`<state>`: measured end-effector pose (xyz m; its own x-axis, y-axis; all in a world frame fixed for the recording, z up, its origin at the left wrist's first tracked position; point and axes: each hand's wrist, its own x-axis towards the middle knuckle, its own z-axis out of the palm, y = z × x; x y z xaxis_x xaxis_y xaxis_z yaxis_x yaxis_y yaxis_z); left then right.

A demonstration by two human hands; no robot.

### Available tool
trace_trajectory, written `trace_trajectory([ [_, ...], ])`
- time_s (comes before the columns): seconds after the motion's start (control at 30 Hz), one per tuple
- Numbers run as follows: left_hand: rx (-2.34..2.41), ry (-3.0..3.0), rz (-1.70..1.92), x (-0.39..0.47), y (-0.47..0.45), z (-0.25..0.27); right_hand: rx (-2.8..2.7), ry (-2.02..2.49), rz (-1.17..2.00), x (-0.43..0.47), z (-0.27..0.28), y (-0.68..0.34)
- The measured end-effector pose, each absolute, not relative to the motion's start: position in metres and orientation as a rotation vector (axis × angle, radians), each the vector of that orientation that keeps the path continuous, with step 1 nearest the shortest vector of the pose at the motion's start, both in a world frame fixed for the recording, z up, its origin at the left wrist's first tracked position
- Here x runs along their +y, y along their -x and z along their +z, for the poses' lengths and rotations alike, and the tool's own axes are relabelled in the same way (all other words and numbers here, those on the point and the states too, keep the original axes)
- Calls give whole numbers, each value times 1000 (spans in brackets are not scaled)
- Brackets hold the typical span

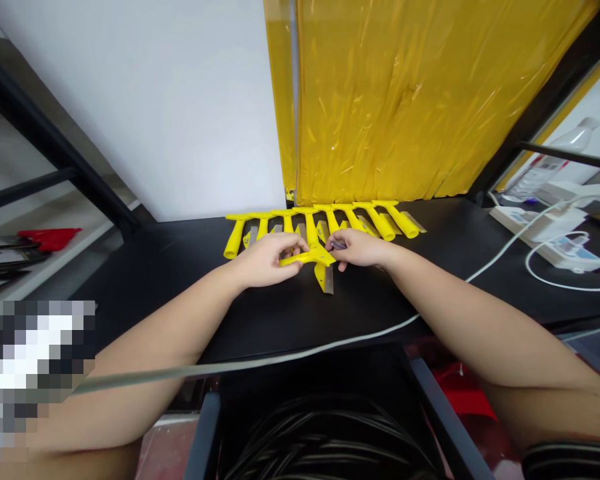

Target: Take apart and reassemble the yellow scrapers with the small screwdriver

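My left hand (280, 259) is closed on a yellow scraper (307, 257), pinching its handle between thumb and fingers above the black tabletop. The scraper's metal blade (329, 280) points down toward me. Close by on the right, my right hand (355, 249) has its fingers curled around a small, thin, dark object (339, 246), whose kind I cannot make out. Its fingertips are near the scraper's head. Behind both hands lies a row of several more yellow scrapers (387, 223), side by side, some partly hidden by my hands.
A white cable (350, 342) crosses the front of the black table (170, 267). At the right stand a power strip (555, 237) with plugs and a clear plastic bottle (550, 160). A white panel (180, 100) and yellow film (380, 100) rise behind the table.
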<state>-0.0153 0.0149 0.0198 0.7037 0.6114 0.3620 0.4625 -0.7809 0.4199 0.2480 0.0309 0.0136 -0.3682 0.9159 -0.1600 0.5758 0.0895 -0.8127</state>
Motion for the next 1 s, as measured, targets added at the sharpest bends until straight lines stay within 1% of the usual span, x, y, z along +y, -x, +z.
trace_trajectory([
  [0.1,817,-2645,699,14,15,21,-1850,1391,1225,31,16,-249],
  [0.23,761,-2709,656,11,13,23,-1664,1322,1422,27,21,-247],
  [0.33,750,-2758,630,8,12,24,-1633,1291,1542,22,26,-245],
  [0.47,748,-2800,597,7,12,25,-1662,1270,1592,18,27,-243],
  [0.6,736,-2811,595,8,13,25,-1625,1123,1602,17,23,-242],
  [0.8,724,-2840,592,7,13,25,-1681,1092,1505,17,16,-239],
  [1.0,748,-2846,622,6,13,26,-1887,983,1221,25,9,-239],
])
